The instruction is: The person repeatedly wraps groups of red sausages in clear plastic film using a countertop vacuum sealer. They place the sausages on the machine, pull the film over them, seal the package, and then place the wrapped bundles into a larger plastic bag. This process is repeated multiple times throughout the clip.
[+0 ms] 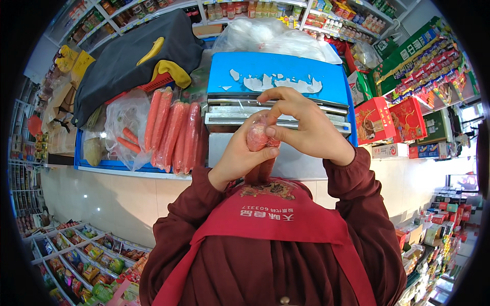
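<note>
My left hand (245,147) is closed around a bundle of carrots (257,138) in clear film, held upright against my red apron, thick ends up. The thumb and a finger of my right hand (293,122) pinch the film at the top of the bundle; its other fingers are curled above. Several film-wrapped carrot bundles (178,134) lie side by side on the left of the counter. Beside them, two loose carrots (129,140) rest on a clear plastic bag (126,114). Straight ahead stands a film-wrapping machine (277,118) with a blue top and metal rollers.
A dark cloth (130,57) covers a red crate (157,82), with yellow gloves on it. Clear plastic bags (264,36) are heaped behind the machine. Red gift boxes (373,120) stand to the right. A cut root vegetable (92,151) lies at the counter's left end. Stocked shelves surround the counter.
</note>
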A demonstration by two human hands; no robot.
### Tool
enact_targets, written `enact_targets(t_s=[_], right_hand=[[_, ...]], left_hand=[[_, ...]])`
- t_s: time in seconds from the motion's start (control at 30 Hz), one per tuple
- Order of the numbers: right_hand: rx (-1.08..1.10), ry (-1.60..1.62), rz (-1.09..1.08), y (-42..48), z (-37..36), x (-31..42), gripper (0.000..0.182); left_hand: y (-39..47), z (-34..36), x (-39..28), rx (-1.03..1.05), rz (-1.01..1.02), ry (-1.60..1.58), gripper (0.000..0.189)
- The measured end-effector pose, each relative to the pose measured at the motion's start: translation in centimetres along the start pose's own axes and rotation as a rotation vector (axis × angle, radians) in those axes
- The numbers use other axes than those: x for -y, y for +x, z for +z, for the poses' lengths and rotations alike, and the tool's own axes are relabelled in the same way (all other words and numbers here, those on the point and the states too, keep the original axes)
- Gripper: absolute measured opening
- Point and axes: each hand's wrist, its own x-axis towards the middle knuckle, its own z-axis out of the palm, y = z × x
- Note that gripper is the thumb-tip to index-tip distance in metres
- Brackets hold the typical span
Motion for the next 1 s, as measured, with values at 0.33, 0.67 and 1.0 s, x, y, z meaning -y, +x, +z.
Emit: enact_targets(t_s=[0.33, 0.67, 1.0], right_hand=[[0.03, 0.086, 0.018, 0.4, -1.7, -0.5, 0.008], [-0.016, 0.026, 0.156, 0.8, -1.1, -2.0, 0.008], [-0.086, 0.104, 0.216, 1.2, -1.3, -3.3, 0.012]], left_hand=[[0.5, -0.3, 0.7, -0.008, -0.046, 0.001, 0.072], [0.9, -0.2, 1.2, 0.037, -0.126, -0.016, 0.074], [1.2, -0.2, 1.6, 0.057, -0.133, -0.028, 0.08]])
